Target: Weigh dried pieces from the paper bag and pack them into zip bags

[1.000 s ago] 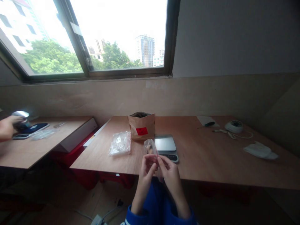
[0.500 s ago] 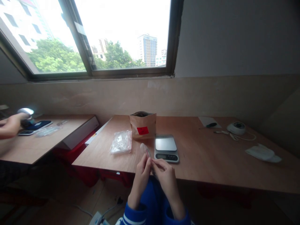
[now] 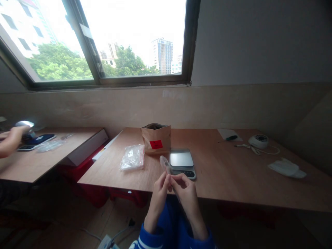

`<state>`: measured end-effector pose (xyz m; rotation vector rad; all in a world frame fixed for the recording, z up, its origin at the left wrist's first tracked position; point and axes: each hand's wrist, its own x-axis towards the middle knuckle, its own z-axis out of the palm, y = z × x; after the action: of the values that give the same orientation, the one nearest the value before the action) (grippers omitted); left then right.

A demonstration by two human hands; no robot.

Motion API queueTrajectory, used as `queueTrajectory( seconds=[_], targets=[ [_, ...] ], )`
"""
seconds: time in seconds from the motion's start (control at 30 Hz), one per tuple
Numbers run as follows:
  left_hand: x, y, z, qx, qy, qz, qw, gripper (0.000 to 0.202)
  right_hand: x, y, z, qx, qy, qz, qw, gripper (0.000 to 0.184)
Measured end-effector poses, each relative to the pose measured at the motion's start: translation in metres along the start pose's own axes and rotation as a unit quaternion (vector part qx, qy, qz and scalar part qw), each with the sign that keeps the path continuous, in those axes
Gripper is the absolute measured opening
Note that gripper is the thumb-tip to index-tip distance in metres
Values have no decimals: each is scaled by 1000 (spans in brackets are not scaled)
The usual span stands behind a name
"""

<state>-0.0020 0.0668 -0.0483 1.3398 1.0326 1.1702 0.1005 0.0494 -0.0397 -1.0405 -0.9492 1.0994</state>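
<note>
Both my hands together at lower centre of the frame, over the near edge of a brown wooden table (image 3: 220, 173). Left hand (image 3: 157, 191): thumb and fingertips drawn in to a narrow pinch on a small, clear plastic bag (image 3: 165, 164). Right hand (image 3: 187, 192): thumb and forefinger pinched on the same bag, fingertips right beside those of the left. The bag slants up and leftward out of my grip, its top end just left of a white scale with a square silver plate (image 3: 182, 161). What it contains, I cannot tell; my fingers cover much of it. Blue sleeves with white stripes (image 3: 151, 238) at my wrists.

Behind the scale, a little left: an upright brown paper pouch (image 3: 156, 135), mouth open, red label (image 3: 156, 144) on its front. Left of my hands, a flat stack of clear plastic bags with a red edge (image 3: 132, 157).

Right side of the frame: dark-handled screwdriver (image 3: 231, 137) partly on a white paper sheet (image 3: 223, 133); white dome-shaped device (image 3: 258, 141) with a pale cable; nearer, a crumpled white sheet (image 3: 287, 168).

Far left, at another table (image 3: 22, 169), a co-worker's hand (image 3: 12, 139) grips a shiny, blurred object
</note>
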Motion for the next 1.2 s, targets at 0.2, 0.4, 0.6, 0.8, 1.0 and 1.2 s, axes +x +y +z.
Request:
queueTrajectory(
  seconds=[0.2,0.4,0.6,0.8,1.0,1.2],
  targets=[
    [-1,0,-2,7,14,-21,1000,43,0,6,7,38,-24,12,999,31],
    [2,1,-2,-4,9,-26,1000,42,1,6,7,70,3,54,996,33],
    [5,-2,5,45,2,-11,999,40,6,12,5,65,55,26,996,35],
    [-2,0,6,137,17,28,990,37,20,14,-36,71,234,8,970,42],
    [-4,-4,15,44,-108,10,993,42,23,4,-64,81,313,-37,946,45],
    [8,-29,26,-129,140,-3,982,39,20,4,-31,132,243,-14,961,38]
  ],
)
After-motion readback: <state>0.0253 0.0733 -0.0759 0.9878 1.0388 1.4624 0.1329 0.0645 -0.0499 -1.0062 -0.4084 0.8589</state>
